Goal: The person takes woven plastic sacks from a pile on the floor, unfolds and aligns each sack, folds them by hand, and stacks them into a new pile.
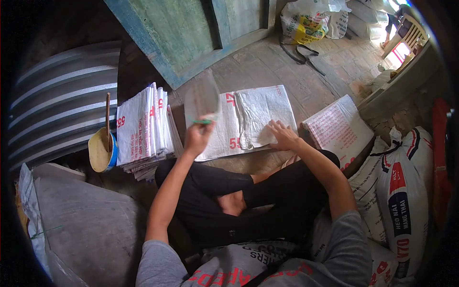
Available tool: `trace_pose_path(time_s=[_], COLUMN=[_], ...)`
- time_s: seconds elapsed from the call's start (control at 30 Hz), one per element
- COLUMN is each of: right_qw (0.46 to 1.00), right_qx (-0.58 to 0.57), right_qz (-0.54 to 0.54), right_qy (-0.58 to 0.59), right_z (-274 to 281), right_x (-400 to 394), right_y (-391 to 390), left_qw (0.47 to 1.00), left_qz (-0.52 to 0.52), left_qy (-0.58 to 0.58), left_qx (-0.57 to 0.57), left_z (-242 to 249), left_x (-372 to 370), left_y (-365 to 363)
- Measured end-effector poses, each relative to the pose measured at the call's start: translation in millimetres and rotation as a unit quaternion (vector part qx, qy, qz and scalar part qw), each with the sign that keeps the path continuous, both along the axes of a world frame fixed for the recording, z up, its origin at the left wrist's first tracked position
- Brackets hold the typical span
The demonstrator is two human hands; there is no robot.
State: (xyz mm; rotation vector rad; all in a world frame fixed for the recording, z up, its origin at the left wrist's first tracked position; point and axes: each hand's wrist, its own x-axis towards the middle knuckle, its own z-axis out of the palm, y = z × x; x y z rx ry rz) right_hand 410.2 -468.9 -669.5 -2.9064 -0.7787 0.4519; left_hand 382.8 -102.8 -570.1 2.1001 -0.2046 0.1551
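Note:
A white woven sack (267, 112) with red print lies flat on the floor before my crossed legs, a creased flap across its middle. My left hand (200, 136) is raised over the sack's left part, its fingers closed round something green (204, 121). A pale, flat shape above these fingers is smeared by motion, so I cannot make out its kind. On the sack's right part, my right hand (284, 136) rests with fingers spread, pressing the surface. Left of the sack stands a thick stack of folded sacks (143, 131) with red lettering.
Beside the stack, a blue can (114, 155) has a pale yellow top and a wooden stick (108, 115). Another printed sack (339, 126) lies to the right, near filled bags (406, 191). A blue-green wooden door (186, 38) and a black strap (303, 55) are farther back.

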Motion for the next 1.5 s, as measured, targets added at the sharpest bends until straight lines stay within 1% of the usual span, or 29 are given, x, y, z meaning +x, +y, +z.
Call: trace_pose_path(time_s=[0.07,0.1,0.13,0.17,0.27,0.3,0.37,0.4,0.47,0.57,0.67,0.77,0.8,0.83,0.87,0.93,0.97,1.0,1.03,1.13,1.2,1.27,1.3,1.33,1.4,1.43,1.5], right_qw=[1.0,1.0,1.0,1.0,0.999,0.999,0.999,0.999,0.997,0.995,0.995,0.996,0.995,0.995,0.993,0.99,0.989,0.989,0.988,0.985,0.985,0.985,0.984,0.984,0.99,0.988,0.99], right_qx=[0.001,0.003,0.003,0.004,0.025,0.003,-0.038,-0.034,-0.028,-0.022,-0.008,0.009,0.015,0.022,0.033,0.051,0.04,0.029,0.018,0.054,0.069,0.073,0.072,0.071,0.01,-0.021,0.108], right_qz=[-0.008,-0.01,-0.011,-0.011,0.006,0.008,0.009,-0.015,-0.057,-0.085,-0.084,-0.082,-0.085,-0.091,-0.102,-0.122,-0.132,-0.143,-0.154,-0.16,-0.158,-0.158,-0.159,-0.159,-0.123,-0.103,-0.059], right_qy=[0.011,0.014,0.017,0.02,0.043,0.034,0.016,0.024,0.035,0.056,0.046,0.042,0.043,0.044,0.046,0.049,0.043,0.036,0.029,0.033,0.024,0.019,0.019,0.019,-0.069,-0.116,-0.073], right_z=[0.9,0.8,0.6,0.7,6.8,11.5,18.5,15.9,12.7,18.2,10.2,8.9,16.0,17.2,18.5,14.8,12.9,11.1,9.1,2.4,-1.9,-2.2,-0.8,0.5,2.2,4.0,0.4], right_x=[-0.7,-0.7,-0.3,0.9,3.6,4.0,3.6,3.3,6.9,9.5,9.9,9.1,8.5,9.0,9.8,14.8,16.3,18.8,21.0,26.0,27.2,27.9,27.5,26.5,19.9,20.1,26.2], right_y=[1.0,1.2,1.1,0.6,-3.4,-4.1,-3.8,-5.4,-10.2,-8.7,-10.7,-11.1,-8.0,-6.9,-5.9,-7.5,-10.0,-13.2,-16.5,-22.9,-23.2,-24.2,-24.2,-23.1,-18.9,-16.1,2.2], left_qw=[0.989,0.975,0.949,0.931,0.906,0.93,0.955,0.929,0.871,0.818,0.83,0.863,0.874,0.922,0.912,0.892,0.89,0.883,0.886,0.871,0.923,0.958,0.956,0.935,0.893,0.878,0.842], left_qz=[-0.139,-0.204,-0.266,-0.285,-0.34,-0.256,-0.074,-0.013,0.042,0.033,-0.007,-0.026,-0.031,0.044,0.115,0.238,0.212,0.184,0.183,0.234,0.225,0.213,0.199,0.187,0.213,0.207,0.186], left_qy=[0.052,0.029,0.006,-0.008,0.149,0.168,0.116,0.165,0.322,0.398,0.406,0.312,0.277,0.198,0.209,0.241,0.31,0.375,0.405,0.431,0.311,0.185,0.157,0.146,0.158,0.21,0.312], left_qx=[-0.008,0.082,0.169,0.229,0.205,0.205,0.264,0.331,0.368,0.415,0.382,0.397,0.398,0.33,0.332,0.3,0.259,0.215,0.133,-0.04,0.003,0.043,0.146,0.264,0.363,0.376,0.4], left_z=[-32.9,-44.4,-57.8,-70.9,-62.7,-69.4,-81.0,-88.8,-117.1,-125.5,-92.2,-83.5,-85.9,-91.4,-94.9,-104.6,-121.5,-116.6,-116.3,-116.2,-105.9,-92.3,-91.0,-91.0,-95.9,-97.1,-96.5], left_x=[1.9,0.3,-3.0,-8.6,3.0,7.5,16.0,21.7,32.2,28.4,16.9,14.0,17.0,19.3,31.7,52.0,64.6,70.9,69.1,69.2,64.5,57.9,56.6,51.9,40.8,40.8,47.1], left_y=[-10.5,-9.4,-7.3,-4.5,7.8,19.0,46.9,60.6,79.1,55.8,36.6,42.2,49.2,53.5,58.5,71.8,92.2,95.9,95.6,88.3,79.5,63.2,59.0,54.1,49.8,52.2,56.4])
